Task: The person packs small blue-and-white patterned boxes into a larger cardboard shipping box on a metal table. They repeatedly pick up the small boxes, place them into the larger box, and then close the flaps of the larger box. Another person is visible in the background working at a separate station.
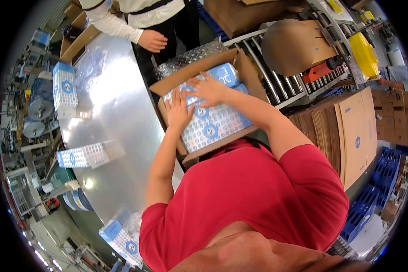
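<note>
"What takes up the most room?"

"The long, shiny metal counter (133, 145) on the left. To the right is a roller conveyor (266, 68) with steel rollers, and nearer the person stands a stack of flat brown cardboard sheets (356, 136)."

"And next in size?"

"An open brown cardboard carton (250, 75), between the counter and the conveyor, in front of the person's red shirt (240, 190)."

"Where are the packs?"

"White box-shaped packs with a blue pattern (211, 131) lie inside that carton, filling most of what shows. Three loose packs of similar pattern (79, 155) sit well apart along the counter's left side."

"How are the hands?"

"Both rest palm down on the packs in the carton. The left hand (179, 115) lies near the left wall, its grip apart, fingers spread. The right hand (209, 90) lies just beside it, farther out, its grip also apart, fingers flat."

"Anyone else's?"

"A co-worker's hand (153, 41) shows beyond the carton, at the end of a white sleeve (122, 32)."
</note>
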The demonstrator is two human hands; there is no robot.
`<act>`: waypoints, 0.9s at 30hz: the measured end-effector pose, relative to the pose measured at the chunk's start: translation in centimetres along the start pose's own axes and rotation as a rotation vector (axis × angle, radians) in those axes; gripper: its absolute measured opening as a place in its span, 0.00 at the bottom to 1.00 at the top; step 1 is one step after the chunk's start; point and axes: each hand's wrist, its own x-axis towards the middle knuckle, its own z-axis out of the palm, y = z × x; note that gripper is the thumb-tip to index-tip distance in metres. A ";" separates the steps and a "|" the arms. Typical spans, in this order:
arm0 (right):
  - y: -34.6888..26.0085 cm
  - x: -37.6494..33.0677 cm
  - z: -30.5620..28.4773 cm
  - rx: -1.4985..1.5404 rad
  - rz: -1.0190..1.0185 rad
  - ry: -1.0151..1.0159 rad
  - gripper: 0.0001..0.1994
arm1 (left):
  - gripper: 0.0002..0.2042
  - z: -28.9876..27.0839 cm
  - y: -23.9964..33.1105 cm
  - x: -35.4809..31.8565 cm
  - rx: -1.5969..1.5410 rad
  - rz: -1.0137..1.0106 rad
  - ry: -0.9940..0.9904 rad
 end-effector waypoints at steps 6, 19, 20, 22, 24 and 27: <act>1.5 -7.2 0.7 0.109 0.619 0.180 0.32 | 0.28 0.2 -0.5 -1.7 -0.062 0.033 0.034; 1.8 -9.9 -6.1 0.543 0.486 0.056 0.36 | 0.29 2.4 -2.7 -1.3 -0.534 -0.445 0.365; 1.7 -11.3 -10.3 0.454 0.632 0.225 0.34 | 0.29 4.6 -4.1 -1.9 -0.655 -0.606 0.429; 3.3 -14.8 -13.3 0.461 0.997 0.313 0.41 | 0.29 2.6 -3.0 -0.9 -1.432 -0.778 0.057; 6.4 -18.3 -10.7 0.348 1.012 0.172 0.50 | 0.30 8.3 -6.3 -1.1 -1.100 -0.640 0.124; 5.2 -17.7 -3.7 0.628 0.745 -0.228 0.58 | 0.27 11.6 -2.4 0.5 -1.367 -0.607 0.128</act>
